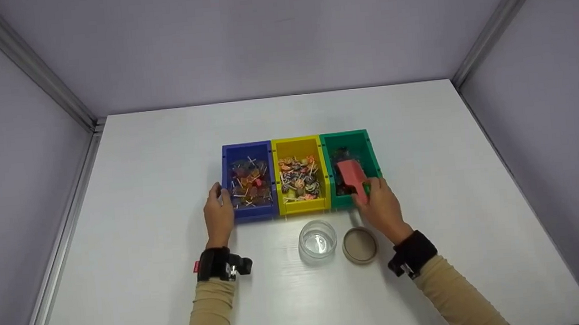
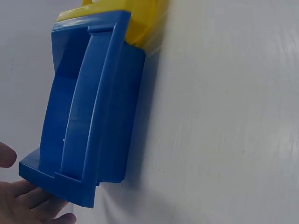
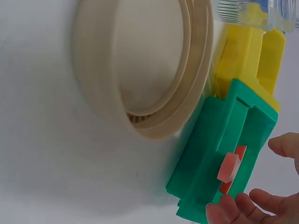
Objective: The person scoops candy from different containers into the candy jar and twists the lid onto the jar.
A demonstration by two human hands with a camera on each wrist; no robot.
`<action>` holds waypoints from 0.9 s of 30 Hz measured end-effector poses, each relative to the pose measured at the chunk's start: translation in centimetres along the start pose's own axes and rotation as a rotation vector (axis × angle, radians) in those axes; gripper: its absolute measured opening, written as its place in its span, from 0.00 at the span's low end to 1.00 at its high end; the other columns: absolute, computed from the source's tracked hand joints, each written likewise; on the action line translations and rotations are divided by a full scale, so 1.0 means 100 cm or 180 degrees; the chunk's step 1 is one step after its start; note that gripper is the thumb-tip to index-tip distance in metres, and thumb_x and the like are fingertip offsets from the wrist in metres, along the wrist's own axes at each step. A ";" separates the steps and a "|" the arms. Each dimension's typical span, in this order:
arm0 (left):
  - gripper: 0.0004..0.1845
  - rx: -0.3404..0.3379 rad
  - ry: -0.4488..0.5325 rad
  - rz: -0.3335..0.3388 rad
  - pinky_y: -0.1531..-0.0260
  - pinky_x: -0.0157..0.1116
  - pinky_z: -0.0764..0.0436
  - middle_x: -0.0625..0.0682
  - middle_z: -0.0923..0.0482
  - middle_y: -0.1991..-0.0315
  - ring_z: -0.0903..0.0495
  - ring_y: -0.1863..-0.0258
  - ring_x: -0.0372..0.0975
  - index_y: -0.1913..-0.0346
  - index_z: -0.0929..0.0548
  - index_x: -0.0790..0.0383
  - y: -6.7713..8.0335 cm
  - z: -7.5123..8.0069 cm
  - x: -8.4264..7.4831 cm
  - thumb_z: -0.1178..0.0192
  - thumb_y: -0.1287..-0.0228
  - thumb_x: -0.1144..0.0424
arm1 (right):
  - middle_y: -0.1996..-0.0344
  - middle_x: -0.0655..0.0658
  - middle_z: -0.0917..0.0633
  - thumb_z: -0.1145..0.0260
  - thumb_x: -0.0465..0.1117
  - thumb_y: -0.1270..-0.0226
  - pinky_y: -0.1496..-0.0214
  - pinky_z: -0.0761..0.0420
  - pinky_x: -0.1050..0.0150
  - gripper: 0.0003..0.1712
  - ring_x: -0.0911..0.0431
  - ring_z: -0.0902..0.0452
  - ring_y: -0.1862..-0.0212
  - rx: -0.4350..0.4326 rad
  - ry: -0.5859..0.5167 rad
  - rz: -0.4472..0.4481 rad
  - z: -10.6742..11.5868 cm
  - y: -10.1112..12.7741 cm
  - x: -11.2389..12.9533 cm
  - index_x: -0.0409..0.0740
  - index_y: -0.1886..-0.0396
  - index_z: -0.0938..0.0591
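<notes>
The blue bin (image 1: 252, 214), yellow bin (image 1: 303, 205) and green bin (image 1: 358, 144) are moulded plastic with a smooth, semi-gloss finish, and the red scoop (image 1: 352, 175) is smooth matt plastic. The jar (image 1: 317, 240) is clear and glossy, glass or plastic cannot be told, and its lid (image 1: 359, 245) is a matt beige material with a ridged inner rim. The table (image 1: 168, 192) has a smooth white surface with a slight sheen, and the sleeves (image 1: 211, 313) are tan knit cloth.

White table (image 1: 165, 157) with a smooth, matte top, evenly lit. Plain pale lavender-grey walls (image 1: 259, 35) enclose it at the back and both sides. Metal corner strips (image 1: 28, 61) run along the wall joints. Soft reflections lie on the tabletop.
</notes>
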State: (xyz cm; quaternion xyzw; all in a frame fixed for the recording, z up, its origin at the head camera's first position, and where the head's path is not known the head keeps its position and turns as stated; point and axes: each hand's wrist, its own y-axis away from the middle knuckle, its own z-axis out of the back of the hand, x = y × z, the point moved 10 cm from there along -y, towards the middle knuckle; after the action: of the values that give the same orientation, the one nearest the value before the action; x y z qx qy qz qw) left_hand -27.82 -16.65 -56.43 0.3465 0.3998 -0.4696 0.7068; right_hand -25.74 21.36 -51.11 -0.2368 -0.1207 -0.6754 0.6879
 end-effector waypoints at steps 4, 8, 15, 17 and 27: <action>0.26 0.0081 0.0158 0.0194 0.26 0.49 0.36 0.65 0.35 0.30 0.37 0.28 0.54 0.30 0.37 0.69 -0.002 -0.003 0.007 0.62 0.22 0.57 | 0.53 0.29 0.22 0.33 0.46 0.36 0.55 0.17 0.45 0.28 0.39 0.19 0.57 0.0124 0.0001 -0.0221 -0.007 0.001 -0.008 0.29 0.47 0.28; 0.25 0.0122 0.0246 0.0192 0.26 0.50 0.37 0.67 0.34 0.31 0.37 0.28 0.55 0.31 0.35 0.71 -0.003 -0.006 0.008 0.62 0.22 0.59 | 0.54 0.29 0.22 0.34 0.45 0.36 0.58 0.18 0.45 0.26 0.38 0.19 0.60 0.0148 -0.0013 -0.0354 -0.012 0.001 -0.013 0.29 0.48 0.28; 0.24 0.0117 0.0288 0.0147 0.27 0.50 0.36 0.67 0.32 0.33 0.36 0.29 0.56 0.33 0.34 0.73 -0.004 -0.007 0.012 0.62 0.22 0.59 | 0.55 0.29 0.21 0.34 0.43 0.36 0.60 0.18 0.46 0.25 0.39 0.19 0.62 0.0146 -0.0094 -0.0438 -0.017 0.002 -0.016 0.28 0.48 0.27; 0.24 0.0150 0.0313 0.0120 0.26 0.50 0.37 0.67 0.33 0.32 0.36 0.28 0.55 0.32 0.34 0.72 -0.005 -0.008 0.013 0.62 0.21 0.59 | 0.54 0.29 0.22 0.35 0.43 0.36 0.59 0.19 0.47 0.25 0.39 0.19 0.61 0.0185 -0.0131 -0.0487 -0.019 0.001 -0.017 0.28 0.48 0.27; 0.26 0.0297 0.0451 0.0115 0.24 0.49 0.40 0.66 0.37 0.29 0.41 0.26 0.55 0.30 0.39 0.71 -0.007 -0.012 0.014 0.65 0.20 0.58 | 0.56 0.30 0.21 0.38 0.40 0.34 0.56 0.20 0.46 0.19 0.39 0.20 0.58 0.0210 -0.0206 -0.0632 -0.021 -0.001 -0.021 0.29 0.51 0.25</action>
State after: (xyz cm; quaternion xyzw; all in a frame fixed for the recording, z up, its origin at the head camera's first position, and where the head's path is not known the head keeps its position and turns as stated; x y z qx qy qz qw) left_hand -28.39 -16.39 -58.31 0.4186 0.4202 -0.4492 0.6682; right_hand -26.29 22.16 -53.96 -0.2226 -0.1879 -0.7280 0.6207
